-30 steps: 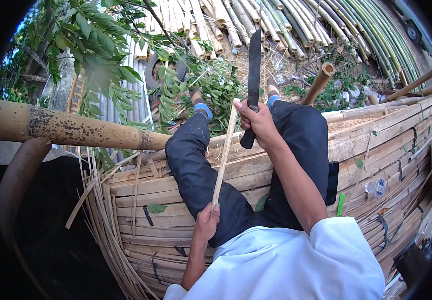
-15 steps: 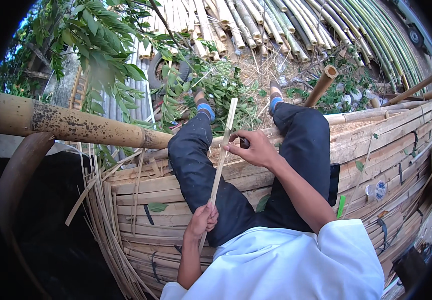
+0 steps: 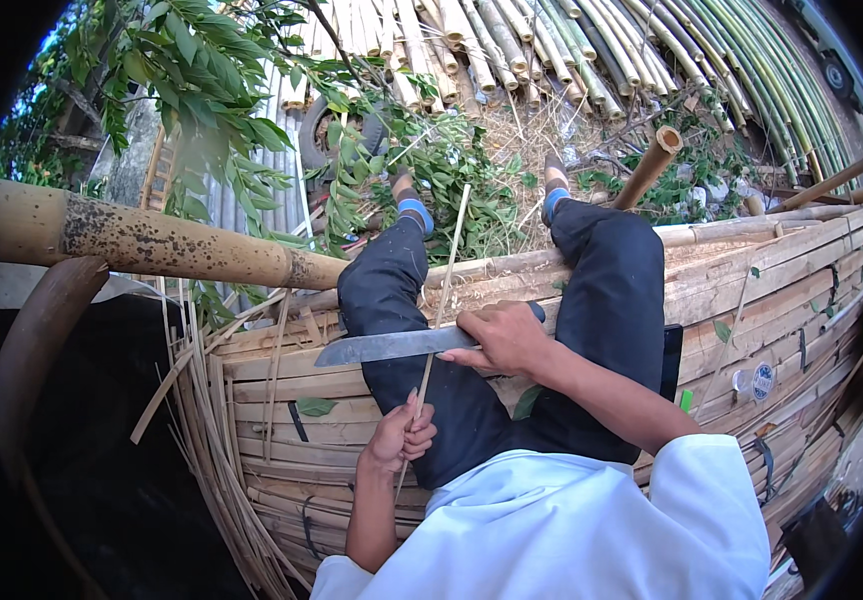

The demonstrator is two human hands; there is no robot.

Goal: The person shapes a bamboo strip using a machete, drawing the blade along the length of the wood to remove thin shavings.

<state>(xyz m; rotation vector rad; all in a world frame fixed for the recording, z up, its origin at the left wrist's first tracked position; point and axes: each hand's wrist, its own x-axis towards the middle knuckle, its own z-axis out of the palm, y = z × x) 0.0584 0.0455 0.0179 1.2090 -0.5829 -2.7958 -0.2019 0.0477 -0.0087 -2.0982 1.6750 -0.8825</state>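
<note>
My left hand (image 3: pixel 402 435) is closed round the lower part of a thin bamboo strip (image 3: pixel 449 255), which slants up and away between my knees. A machete (image 3: pixel 377 348) is gripped in my right hand (image 3: pixel 507 340); its wide grey blade points left and crosses over the strip above my left hand. Part of its dark handle shows beyond my right fist. The thumb of my right hand reaches under the blade near the strip. Whether the edge is biting into the strip I cannot tell.
Under my legs lies a stack of split bamboo slats (image 3: pixel 292 420). A thick bamboo pole (image 3: pixel 182 245) runs across at left, above loose thin strips (image 3: pixel 212 480). Ahead are leafy branches (image 3: pixel 442 170), a tyre (image 3: pixel 322 140) and piled bamboo poles (image 3: pixel 592 50). An upright bamboo stub (image 3: pixel 647 170) stands right.
My right hand has come down along the strip, and the machete's blade now shows broadside across it. The strip has turned from its broad face to a narrow edge. My left hand keeps its grip.
</note>
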